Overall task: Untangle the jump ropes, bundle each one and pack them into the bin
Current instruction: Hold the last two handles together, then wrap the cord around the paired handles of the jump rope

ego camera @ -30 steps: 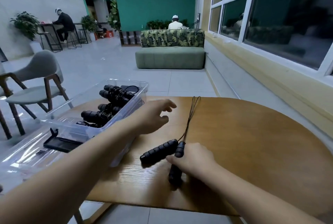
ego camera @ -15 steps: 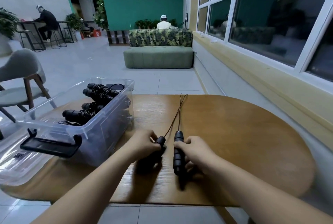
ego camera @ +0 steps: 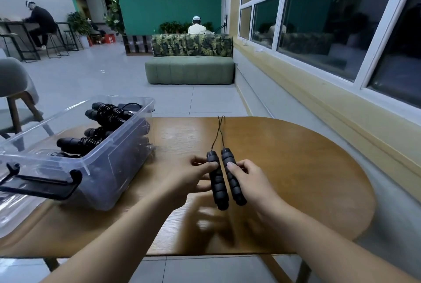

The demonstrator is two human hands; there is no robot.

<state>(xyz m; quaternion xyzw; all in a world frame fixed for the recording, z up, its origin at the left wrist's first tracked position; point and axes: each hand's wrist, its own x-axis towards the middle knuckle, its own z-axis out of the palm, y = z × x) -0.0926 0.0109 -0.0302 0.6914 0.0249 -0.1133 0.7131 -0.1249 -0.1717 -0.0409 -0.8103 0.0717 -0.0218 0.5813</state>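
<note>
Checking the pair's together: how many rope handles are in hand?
2: the left handle in the left hand, the right handle in the right hand, side by side above the table.

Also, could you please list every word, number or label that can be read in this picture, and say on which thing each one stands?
"03": white digits on the red box standing on the floor far back on the left; it is small, so this reading is not fully certain.
Jump rope handles: no text visible.
Clear bin: no text readable on its wall or latch.
</note>
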